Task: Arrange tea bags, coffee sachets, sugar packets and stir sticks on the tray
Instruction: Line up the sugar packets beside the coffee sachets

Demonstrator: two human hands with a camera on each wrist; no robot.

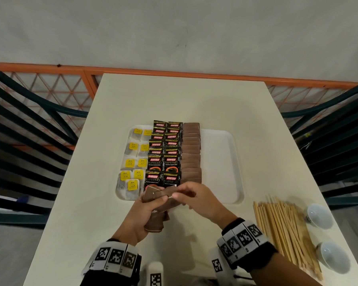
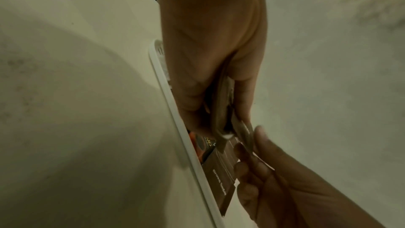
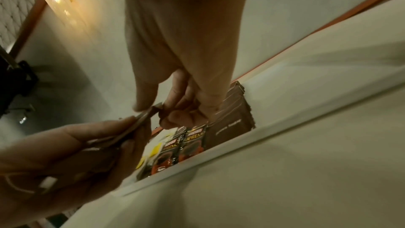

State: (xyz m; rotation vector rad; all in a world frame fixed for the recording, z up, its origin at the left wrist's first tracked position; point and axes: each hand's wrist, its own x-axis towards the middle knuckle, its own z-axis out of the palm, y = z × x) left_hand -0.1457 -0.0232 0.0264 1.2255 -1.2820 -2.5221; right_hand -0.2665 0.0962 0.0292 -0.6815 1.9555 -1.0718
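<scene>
Tea bags [image 1: 132, 162]: laid in two columns along the left side of the tray [image 1: 221, 162]; looks done.
Coffee sachets [image 1: 164, 153]: two overlapping columns beside the tea bags; looks done.
Sugar packets [image 1: 191, 151]: one brown overlapping column on the tray, just right of the coffee; more to place.
Left hand [image 1: 141, 215]: curled round a spare stack of brown packets above the tray's near edge.
Right hand [image 1: 196, 198]: pinching the top packet off that stack.
Stir sticks [image 1: 285, 230]: heaped on the table [image 1: 174, 96], off the tray; untouched.
Tray's right part: bare, likely for the rest.

Two white cups [image 1: 327, 234] (upside down) sit between dark chairs [image 1: 31, 129].
</scene>
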